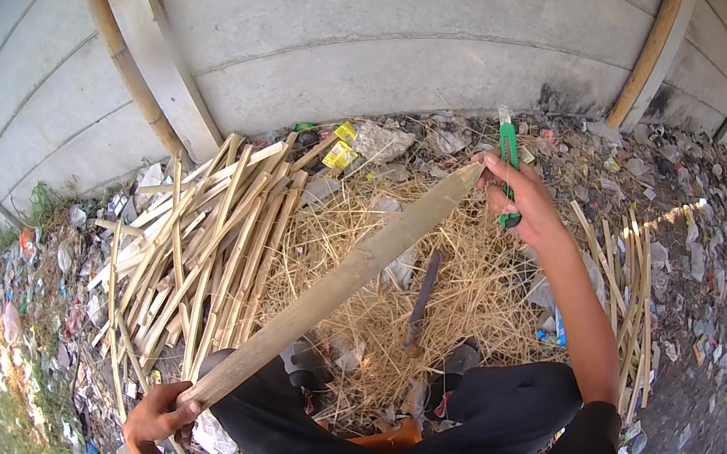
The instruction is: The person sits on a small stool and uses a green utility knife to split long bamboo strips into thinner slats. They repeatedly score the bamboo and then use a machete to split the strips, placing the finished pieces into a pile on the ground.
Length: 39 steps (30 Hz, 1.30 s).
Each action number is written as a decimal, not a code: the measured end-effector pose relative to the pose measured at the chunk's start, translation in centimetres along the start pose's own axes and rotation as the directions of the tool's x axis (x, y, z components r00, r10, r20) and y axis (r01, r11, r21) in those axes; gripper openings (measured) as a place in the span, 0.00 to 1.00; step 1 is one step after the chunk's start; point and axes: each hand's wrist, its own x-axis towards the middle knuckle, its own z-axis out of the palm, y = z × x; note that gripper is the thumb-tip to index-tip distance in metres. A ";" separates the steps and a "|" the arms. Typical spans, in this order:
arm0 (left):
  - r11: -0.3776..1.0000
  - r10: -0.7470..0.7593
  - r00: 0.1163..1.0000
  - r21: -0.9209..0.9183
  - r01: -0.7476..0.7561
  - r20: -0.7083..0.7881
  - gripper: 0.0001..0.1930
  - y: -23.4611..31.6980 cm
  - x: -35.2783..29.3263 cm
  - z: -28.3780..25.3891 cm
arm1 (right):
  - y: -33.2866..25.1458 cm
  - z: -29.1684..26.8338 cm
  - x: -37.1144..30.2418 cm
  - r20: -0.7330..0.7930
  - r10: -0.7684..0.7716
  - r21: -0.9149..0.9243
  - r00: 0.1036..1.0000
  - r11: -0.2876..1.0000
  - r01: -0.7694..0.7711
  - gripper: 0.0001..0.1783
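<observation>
A long split bamboo piece (347, 268) lies slantwise across my lap, from lower left to upper right, its far end narrowing to a point. My left hand (159, 414) is closed round its near end. My right hand (523, 194) grips a green utility knife (509, 146) with its short blade pointing up and away. The fingers of that hand are at the pointed bamboo end; whether they also pinch it I cannot tell. Beneath the bamboo, pale shavings (497, 288) cover the ground between my feet. A dark, long, narrow tool (424, 295) lies on them.
A heap of bamboo strips (225, 252) lies to my left, and a smaller bundle (630, 301) to my right. Ahead stands a grey concrete wall (396, 31) with bamboo poles (116, 41) leaning on it. Litter (705, 313) is scattered around. Something orange (391, 434) shows between my legs.
</observation>
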 end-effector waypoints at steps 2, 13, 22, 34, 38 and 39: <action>1.000 0.028 0.999 -0.003 -0.028 0.039 0.33 -0.1 -0.1 0.4 | -0.2 -0.1 -0.3 -0.029 -0.026 -0.032 0.999 0.999 0.025 0.13; 0.998 0.027 0.992 0.058 -0.034 0.124 0.24 1.7 -0.8 5.5 | 1.6 -4.5 0.6 -0.206 -0.115 -0.069 0.972 0.992 0.103 0.11; 0.968 -0.093 0.978 -0.214 0.133 0.185 0.23 2.0 1.5 11.1 | 4.9 -7.4 1.8 -0.345 -0.186 -0.110 0.920 0.981 0.158 0.10; 0.906 0.013 0.992 -0.420 0.042 0.129 0.18 2.8 8.5 19.0 | 7.4 -18.1 1.2 -0.297 -0.285 -0.817 0.911 0.570 -0.088 0.23; 0.913 0.056 0.993 -0.407 -0.008 0.106 0.18 2.7 10.2 19.5 | 6.6 -12.6 -0.2 -0.156 -0.144 -0.837 0.977 0.545 -0.053 0.27; 0.909 0.066 0.989 -0.417 -0.005 0.133 0.17 2.7 10.7 19.4 | 4.3 -8.6 -1.1 -0.179 0.035 -0.702 0.983 0.695 -0.153 0.28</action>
